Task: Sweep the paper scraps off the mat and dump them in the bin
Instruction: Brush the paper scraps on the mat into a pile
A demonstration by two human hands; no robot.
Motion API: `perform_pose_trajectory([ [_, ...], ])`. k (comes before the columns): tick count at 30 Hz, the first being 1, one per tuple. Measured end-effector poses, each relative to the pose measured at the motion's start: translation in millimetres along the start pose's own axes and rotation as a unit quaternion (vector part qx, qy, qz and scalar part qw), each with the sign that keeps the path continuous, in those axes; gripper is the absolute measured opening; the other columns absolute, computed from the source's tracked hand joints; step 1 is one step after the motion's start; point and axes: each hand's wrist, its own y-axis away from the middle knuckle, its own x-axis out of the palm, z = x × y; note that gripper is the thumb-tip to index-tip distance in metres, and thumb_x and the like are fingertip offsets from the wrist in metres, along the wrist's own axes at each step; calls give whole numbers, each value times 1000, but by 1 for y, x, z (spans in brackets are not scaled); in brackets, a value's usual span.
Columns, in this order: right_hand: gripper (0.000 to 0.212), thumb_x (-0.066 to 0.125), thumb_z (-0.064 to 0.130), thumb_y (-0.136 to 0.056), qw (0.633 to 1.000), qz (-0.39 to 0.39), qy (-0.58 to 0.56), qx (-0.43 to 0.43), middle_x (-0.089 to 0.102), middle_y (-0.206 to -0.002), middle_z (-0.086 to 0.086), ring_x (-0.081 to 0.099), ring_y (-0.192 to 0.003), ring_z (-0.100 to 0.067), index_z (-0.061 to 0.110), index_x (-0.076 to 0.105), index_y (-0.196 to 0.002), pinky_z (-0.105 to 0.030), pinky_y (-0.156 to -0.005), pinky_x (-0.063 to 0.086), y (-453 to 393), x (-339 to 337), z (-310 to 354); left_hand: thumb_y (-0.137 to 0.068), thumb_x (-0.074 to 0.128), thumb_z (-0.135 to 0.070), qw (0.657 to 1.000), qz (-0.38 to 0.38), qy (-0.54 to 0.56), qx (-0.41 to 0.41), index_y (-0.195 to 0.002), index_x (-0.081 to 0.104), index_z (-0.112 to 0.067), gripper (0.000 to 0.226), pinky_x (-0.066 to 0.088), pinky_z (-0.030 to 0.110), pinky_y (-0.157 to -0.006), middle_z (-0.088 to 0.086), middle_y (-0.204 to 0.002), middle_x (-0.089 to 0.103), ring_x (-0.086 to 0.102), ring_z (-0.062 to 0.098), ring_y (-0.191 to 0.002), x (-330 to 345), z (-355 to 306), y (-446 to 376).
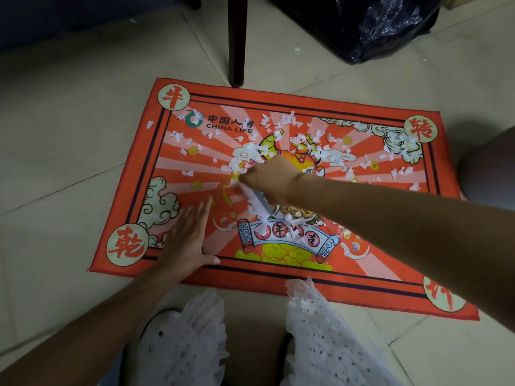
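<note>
Pressing flat on mat (133, 190) — left hand (186, 240), fingers straight; right hand (267, 176) curled, pinching paper scraps (256, 203).

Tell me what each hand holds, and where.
Right hand pinches a bunch of paper scraps by its upper end. Left hand holds nothing, resting flat on the mat.

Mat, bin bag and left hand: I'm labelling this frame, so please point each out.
mat (156, 151), head view, bare red stretch near its left border.
bin bag (390, 29), head view, crinkled black plastic.
left hand (186, 240), head view, back of the hand.
</note>
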Motion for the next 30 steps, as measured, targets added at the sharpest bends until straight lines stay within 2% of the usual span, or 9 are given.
perform_pose_trajectory([
  [3,32,57,6,-90,999,-15,5,31,46,-74,1,50,-68,-22,15,49,-119,-31,-57,40,1,-2,-20,-59,89,-47,1000,4,0,-3,-151,-24,-34,146,31,59,-111,7,-164,3,8,31,-150,0,-4,-2],
  [7,31,61,11,-86,998,-46,-33,35,63,-94,-3,59,-76,-26,16,51,-115,-30,-56,39,-1,-7,-29,-61,89,-44,1000,-1,-2,-8,-152,-20,-30,143,28,57,-113,8,-164,1,7,33,-150,-2,-8,-3],
  [10,34,65,15,-85,994,-58,-86,25,65,-97,0,62,-78,-23,19,52,-116,-28,-57,40,-9,-7,-13,-60,90,-44,1000,-4,-4,-12,-154,-15,-25,142,28,54,-114,11,-163,8,12,35,-149,-3,-9,-4],
  [15,40,64,19,-84,993,-36,-112,9,64,-106,-3,64,-89,-25,23,52,-123,-29,-61,38,-13,-4,25,-57,91,-44,1000,-14,-2,-10,-156,0,-15,138,38,52,-107,16,-156,23,25,35,-143,-3,-16,-6],
  [17,40,61,17,-87,994,-17,-104,12,63,-109,-4,64,-94,-25,23,52,-125,-29,-63,38,-9,-1,28,-54,92,-43,1000,-18,14,-1,-157,-3,-19,141,40,54,-105,15,-155,24,27,35,-141,-1,-20,-9],
  [19,39,60,16,-88,995,1,-94,25,62,-111,-4,63,-98,-26,22,52,-125,-31,-65,39,-5,0,22,-56,91,-44,1000,-11,21,8,-156,-9,-23,143,36,58,-108,12,-161,15,19,36,-146,4,-23,-14],
  [24,35,62,12,-88,998,15,-42,54,62,-100,-2,59,-84,-23,18,52,-120,-31,-63,45,3,-1,-11,-62,88,-45,1000,-1,27,11,-151,-23,-32,143,26,60,-114,1,-165,-7,1,29,-151,12,-33,-20],
  [27,30,61,12,-86,997,8,-44,64,62,-95,-2,55,-77,-23,18,53,-115,-30,-59,40,5,0,-26,-61,88,-45,999,-8,32,24,-150,-25,-34,144,25,59,-115,-1,-165,-9,2,29,-151,10,-33,-21],
  [30,29,63,17,-83,995,-25,-72,67,63,-97,-1,51,-73,-24,21,53,-110,-26,-53,31,3,-2,-34,-63,87,-45,999,-24,38,23,-151,-23,-35,141,25,58,-115,0,-165,-2,8,31,-151,6,-27,-23],
])
